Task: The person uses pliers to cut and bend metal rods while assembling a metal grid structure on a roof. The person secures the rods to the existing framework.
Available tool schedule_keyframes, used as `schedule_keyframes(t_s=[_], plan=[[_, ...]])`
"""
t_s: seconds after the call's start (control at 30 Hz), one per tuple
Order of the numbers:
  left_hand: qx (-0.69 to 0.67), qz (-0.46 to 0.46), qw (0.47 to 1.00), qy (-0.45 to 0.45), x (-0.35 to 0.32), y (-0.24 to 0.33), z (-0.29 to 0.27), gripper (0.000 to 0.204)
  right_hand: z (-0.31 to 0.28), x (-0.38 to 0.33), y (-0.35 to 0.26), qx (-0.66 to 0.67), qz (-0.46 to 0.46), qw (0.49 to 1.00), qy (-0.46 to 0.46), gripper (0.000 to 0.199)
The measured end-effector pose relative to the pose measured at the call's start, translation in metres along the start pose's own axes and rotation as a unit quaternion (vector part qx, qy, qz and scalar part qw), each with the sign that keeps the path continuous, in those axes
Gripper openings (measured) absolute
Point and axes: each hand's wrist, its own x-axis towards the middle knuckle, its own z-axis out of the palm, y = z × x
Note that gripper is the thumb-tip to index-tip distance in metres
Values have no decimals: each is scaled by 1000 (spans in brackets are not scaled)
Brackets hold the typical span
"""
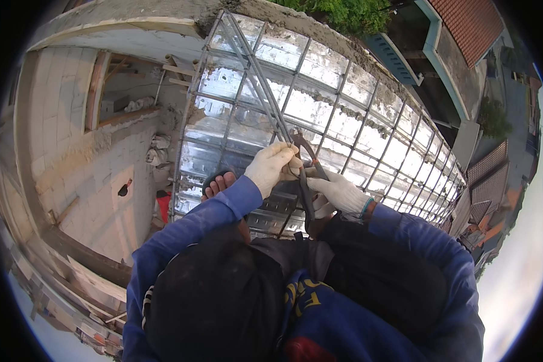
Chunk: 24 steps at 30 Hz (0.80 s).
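Pincers (306, 149), dark and slim with brownish worn metal and an orange band, sit handles spread at the near end of the long steel bars (277, 114). The right hand (339, 190) has its fingers clamped on them; the left hand (270, 169) pinches its fingers together, on what I cannot tell. The steel grid (339, 93) runs open toward the far right; its left edge borders a drop, and the person's legs (380, 271) crowd the near side.
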Motion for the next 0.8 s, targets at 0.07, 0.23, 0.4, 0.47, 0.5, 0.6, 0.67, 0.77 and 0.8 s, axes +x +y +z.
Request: schedule_keyframes(t_s=[0.07,0.23,0.4,0.47,0.5,0.6,0.67,0.77,0.8], plan=[[-50,6,999,12,-5,-2,-1,25,6,-9,-14,83,19,996,27,73],[-181,-1,983,21,-9,1,-3,21,-2,-9,-7,317,-54,941,104,76],[-76,-97,981,149,-32,25,-15,20,-52,18,-7,279,-273,861,326,72],[-53,-89,988,116,-31,36,-19,21,-82,7,21,258,-266,845,386,69],[-40,-87,990,101,-30,40,-21,22,-85,11,46,247,-264,840,405,67],[39,-67,986,147,-26,52,-25,22,-70,11,96,250,-189,840,443,64],[6,-45,982,185,-14,47,-28,22,-64,21,129,197,-143,848,470,66],[19,0,972,234,19,61,-10,21,-66,33,156,6,-112,831,545,71],[32,15,968,250,30,66,-1,20,-68,36,162,-66,-106,809,574,72]])
